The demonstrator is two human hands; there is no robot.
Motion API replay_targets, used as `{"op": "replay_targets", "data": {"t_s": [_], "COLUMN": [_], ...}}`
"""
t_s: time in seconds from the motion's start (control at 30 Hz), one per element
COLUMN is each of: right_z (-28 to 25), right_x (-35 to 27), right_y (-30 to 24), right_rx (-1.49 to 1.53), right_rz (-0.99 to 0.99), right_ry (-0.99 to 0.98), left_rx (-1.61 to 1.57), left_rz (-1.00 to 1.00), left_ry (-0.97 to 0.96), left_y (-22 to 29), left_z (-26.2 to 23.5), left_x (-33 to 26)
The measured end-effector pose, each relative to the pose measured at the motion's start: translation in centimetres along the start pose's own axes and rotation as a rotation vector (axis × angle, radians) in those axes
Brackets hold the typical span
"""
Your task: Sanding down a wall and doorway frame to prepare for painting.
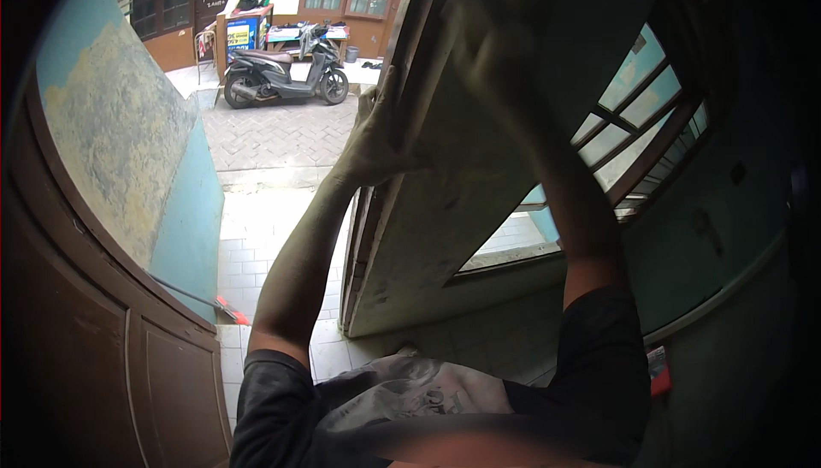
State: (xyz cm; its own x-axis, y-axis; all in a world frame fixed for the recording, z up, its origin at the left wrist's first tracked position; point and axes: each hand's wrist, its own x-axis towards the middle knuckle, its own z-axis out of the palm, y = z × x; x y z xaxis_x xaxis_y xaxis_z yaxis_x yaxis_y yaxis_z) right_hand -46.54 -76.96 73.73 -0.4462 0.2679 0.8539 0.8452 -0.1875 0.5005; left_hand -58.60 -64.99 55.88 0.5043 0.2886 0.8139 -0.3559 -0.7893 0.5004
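Observation:
My left hand [379, 145] is braced on the brown wooden door frame [363, 241], with its fingers along the outer side and its thumb reaching across toward the wall. Higher up and to the right is my right hand [498, 62], raised in front of the upper frame and shaded wall. Motion blur smears its fingers. A slim, blurred shape extends from it toward the frame's top; whether this is a finger or a held thing I cannot make out.
A brown panelled door [175, 374] stands at the left by a peeling blue wall [128, 117]. Outside, a black scooter [282, 74] is parked on the paving. On the right is a window with wooden bars [629, 117]. A red object [658, 371] lies low beside my right arm.

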Motion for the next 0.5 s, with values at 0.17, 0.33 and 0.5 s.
{"op": "replay_targets", "data": {"t_s": [0.17,0.33,0.5], "right_z": [-1.4,-2.0,0.5], "right_x": [-7.1,5.3,-3.4], "right_y": [-4.3,5.1,-3.2], "right_rx": [0.132,-0.113,-0.079], "right_rz": [-0.2,0.115,-0.222], "right_ry": [-0.661,-0.166,0.084], "left_rx": [-0.11,-0.043,-0.039], "left_rz": [-0.105,0.028,0.028], "left_ry": [-0.125,0.008,0.039], "left_y": [-1.5,0.0,-2.1], "left_z": [0.4,0.7,0.3], "left_x": [-0.1,0.3,-0.8]}}
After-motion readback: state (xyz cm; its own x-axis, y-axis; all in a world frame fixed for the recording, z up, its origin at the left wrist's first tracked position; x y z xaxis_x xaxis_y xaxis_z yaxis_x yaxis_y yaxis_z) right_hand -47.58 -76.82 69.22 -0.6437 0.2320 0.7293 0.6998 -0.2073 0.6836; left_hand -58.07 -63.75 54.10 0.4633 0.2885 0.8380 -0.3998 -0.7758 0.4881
